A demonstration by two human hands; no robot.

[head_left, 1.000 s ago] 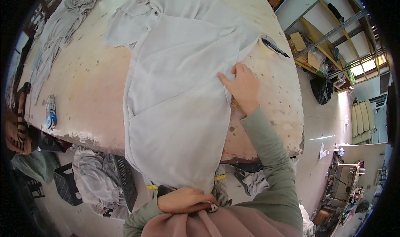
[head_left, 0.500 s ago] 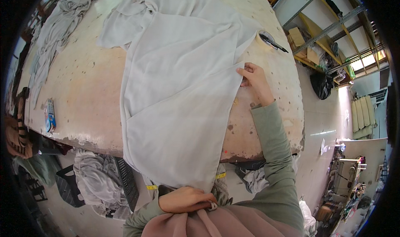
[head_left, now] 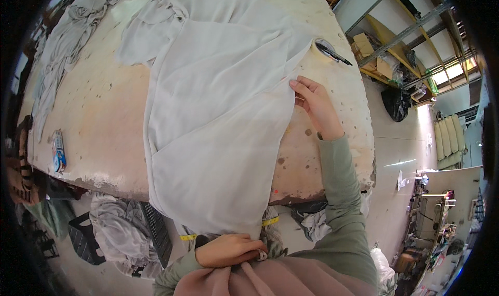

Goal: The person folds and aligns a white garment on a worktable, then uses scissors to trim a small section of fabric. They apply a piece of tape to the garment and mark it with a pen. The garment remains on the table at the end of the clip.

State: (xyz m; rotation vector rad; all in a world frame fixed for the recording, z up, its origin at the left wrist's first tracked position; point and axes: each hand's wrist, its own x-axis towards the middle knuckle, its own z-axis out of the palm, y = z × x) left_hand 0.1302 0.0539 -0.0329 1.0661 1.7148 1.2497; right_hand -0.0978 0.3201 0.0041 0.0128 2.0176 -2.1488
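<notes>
Black plastic crate (head_left: 157, 233) holds crumpled grey cloth (head_left: 118, 226) | pale-grey fabric garment (head_left: 221, 124) overhangs pale stained bench (head_left: 104, 124) | right hand (head_left: 316, 102) pinches garment's edge | left hand (head_left: 228, 250) curls near hem, grip unclear

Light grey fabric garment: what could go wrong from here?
The garment hangs over the near edge of the pale, chipped table, so it might snag or slide. The right hand pinches it only at one side, so pulling could deepen the diagonal creases. The slim black pen lies close by and might mark the fabric.
</notes>
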